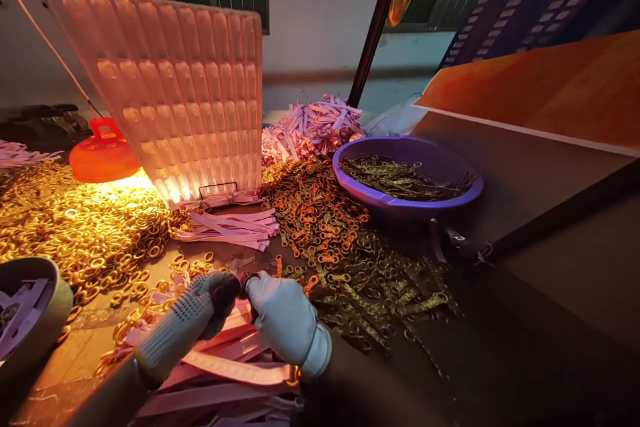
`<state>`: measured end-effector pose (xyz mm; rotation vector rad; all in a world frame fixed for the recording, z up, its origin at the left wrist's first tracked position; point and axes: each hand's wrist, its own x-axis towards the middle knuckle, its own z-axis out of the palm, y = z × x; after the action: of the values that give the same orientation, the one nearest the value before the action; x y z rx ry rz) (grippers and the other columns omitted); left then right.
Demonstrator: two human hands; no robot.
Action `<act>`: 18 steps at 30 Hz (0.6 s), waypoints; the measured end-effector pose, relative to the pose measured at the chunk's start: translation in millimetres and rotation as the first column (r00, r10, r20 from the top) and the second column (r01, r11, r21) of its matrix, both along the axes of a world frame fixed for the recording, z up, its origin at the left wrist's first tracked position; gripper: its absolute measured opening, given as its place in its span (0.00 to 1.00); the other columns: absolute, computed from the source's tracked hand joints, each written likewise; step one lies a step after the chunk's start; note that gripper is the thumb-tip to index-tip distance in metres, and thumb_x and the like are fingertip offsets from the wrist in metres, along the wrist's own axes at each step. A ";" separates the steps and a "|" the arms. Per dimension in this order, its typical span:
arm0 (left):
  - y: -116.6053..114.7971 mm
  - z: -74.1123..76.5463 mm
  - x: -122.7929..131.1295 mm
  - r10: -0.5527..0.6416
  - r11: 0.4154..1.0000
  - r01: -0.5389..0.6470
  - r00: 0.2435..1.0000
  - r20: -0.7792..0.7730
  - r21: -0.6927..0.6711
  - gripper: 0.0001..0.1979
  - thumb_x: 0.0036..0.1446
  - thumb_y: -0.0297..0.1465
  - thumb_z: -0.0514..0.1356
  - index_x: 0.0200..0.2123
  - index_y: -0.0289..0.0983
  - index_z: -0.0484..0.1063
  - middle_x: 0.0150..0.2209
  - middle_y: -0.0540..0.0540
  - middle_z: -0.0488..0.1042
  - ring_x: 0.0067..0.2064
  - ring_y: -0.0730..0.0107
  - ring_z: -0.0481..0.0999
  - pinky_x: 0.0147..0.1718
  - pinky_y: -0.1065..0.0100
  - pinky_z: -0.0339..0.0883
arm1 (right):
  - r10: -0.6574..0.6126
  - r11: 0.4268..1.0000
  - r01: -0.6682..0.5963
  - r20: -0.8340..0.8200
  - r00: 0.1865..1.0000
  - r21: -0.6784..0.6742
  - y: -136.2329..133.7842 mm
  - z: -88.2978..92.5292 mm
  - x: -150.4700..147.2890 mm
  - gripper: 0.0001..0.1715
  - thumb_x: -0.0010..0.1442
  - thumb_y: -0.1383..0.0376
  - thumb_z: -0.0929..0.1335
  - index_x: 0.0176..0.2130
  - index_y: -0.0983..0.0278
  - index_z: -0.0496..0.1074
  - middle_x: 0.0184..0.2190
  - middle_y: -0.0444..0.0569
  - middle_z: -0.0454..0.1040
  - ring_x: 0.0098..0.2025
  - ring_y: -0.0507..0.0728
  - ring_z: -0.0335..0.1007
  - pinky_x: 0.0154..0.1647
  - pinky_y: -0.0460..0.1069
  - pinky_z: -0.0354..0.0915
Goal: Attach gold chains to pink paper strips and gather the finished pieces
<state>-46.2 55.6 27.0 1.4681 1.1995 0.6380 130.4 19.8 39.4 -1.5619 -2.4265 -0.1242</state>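
Observation:
My left hand [187,317], in a pale knit glove with dark dots, is closed, its dark fingertips pinched together. Close against it, my right hand [283,313] in a white glove is closed too. Their fingertips meet over a small dark spot, and whatever they grip there is hidden. Beneath both hands lies a heap of pink straps [200,407]. One pale strap [235,368] on top has a gold ring [294,375] at its end. Loose gold rings [125,330] lie beside my left wrist.
A lit red lamp [105,153] hangs over a heap of gold rings [100,233]. Behind stands a ribbed translucent panel [200,87]. Metal chain links [320,213] spread rightward below a purple basin [407,200]. A dark bowl [63,293] of straps sits left.

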 end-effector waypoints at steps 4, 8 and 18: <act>1.0 -5.7 2.1 -0.100 0.970 0.133 0.981 -0.167 0.203 0.18 0.62 0.40 0.50 0.24 0.38 0.66 0.18 0.51 0.65 0.19 0.74 0.62 0.19 0.71 0.55 | 0.023 0.995 -0.028 0.061 0.998 0.094 -0.8 -11.6 0.5 0.11 0.66 0.74 0.58 0.37 0.64 0.66 0.29 0.51 0.73 0.28 0.58 0.70 0.23 0.49 0.52; -1.1 -16.4 4.6 -0.052 0.890 0.222 0.917 -0.397 0.398 0.12 0.49 0.31 0.55 0.34 0.37 0.77 0.35 0.41 0.80 0.35 0.59 0.76 0.40 0.60 0.70 | 0.003 0.996 -0.009 0.078 0.997 0.085 1.4 -19.0 1.4 0.08 0.66 0.74 0.60 0.37 0.65 0.65 0.29 0.52 0.73 0.29 0.58 0.71 0.24 0.49 0.55; -16.1 -18.3 1.1 -0.028 0.977 0.069 0.979 -0.202 0.204 0.12 0.54 0.35 0.54 0.30 0.37 0.77 0.22 0.46 0.74 0.26 0.65 0.71 0.24 0.69 0.64 | 0.057 0.980 -0.056 0.001 0.998 -0.189 -8.0 7.1 15.7 0.09 0.60 0.67 0.66 0.43 0.65 0.66 0.32 0.50 0.75 0.32 0.58 0.74 0.25 0.48 0.58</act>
<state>-45.1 39.4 8.7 1.7674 1.2733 0.6105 146.1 11.8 46.5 -1.5676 -2.5497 0.1159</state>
